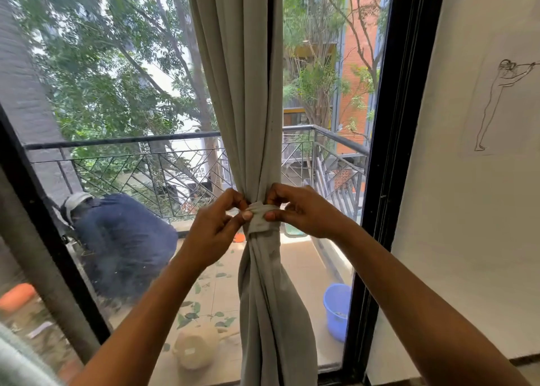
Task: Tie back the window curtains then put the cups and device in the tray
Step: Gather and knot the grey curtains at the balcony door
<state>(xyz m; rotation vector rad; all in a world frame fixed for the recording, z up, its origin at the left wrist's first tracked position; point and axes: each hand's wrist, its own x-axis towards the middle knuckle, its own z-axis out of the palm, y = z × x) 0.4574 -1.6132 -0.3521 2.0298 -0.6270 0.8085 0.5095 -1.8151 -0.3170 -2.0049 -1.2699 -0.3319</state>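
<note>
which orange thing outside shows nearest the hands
The small orange one just below the left hand, by the curtain tieback; the bigger one sits at the lower left edge.

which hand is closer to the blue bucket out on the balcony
Right. The right hand pinches the tie band on the right of the curtain, above and left of the blue bucket; the left hand pinches it from the curtain's other side, farther off.

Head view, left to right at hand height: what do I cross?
Crouching person → left hand → tie → right hand → window frame → drawing.
</note>
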